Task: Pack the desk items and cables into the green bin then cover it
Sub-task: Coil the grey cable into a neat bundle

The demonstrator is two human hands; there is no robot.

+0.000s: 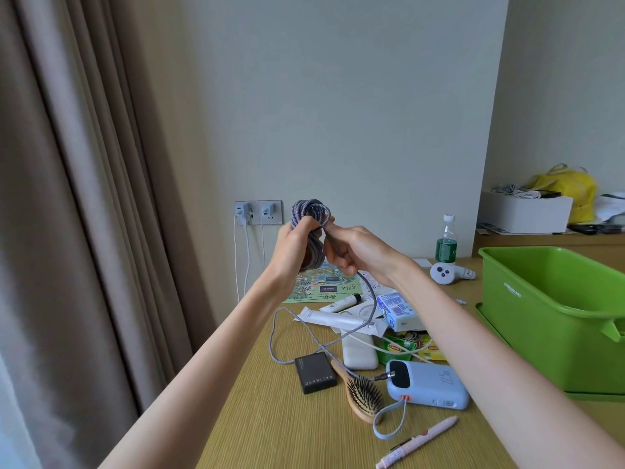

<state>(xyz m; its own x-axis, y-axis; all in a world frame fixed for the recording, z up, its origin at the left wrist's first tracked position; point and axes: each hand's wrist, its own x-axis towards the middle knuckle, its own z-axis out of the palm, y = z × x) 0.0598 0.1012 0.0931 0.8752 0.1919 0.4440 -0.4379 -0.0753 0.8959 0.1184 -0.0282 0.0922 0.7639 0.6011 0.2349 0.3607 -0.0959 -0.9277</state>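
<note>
The left grip (293, 248) is clamping around a coiled cable (309, 211), holding it up above the counter (270, 428). The right grip (358, 253) is pinching a strand just beside the coil. The cable's loose end is trailing down onto the counter, looping past a black box (314, 372) and plugging into a power bank (433, 384). The green bin (541, 316) is standing open at the right, sitting on its lid (595, 396).

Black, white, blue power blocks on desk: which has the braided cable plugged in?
The light blue power bank: the purple braided cable plugs into its dark end. The black box and white block show none.
</note>
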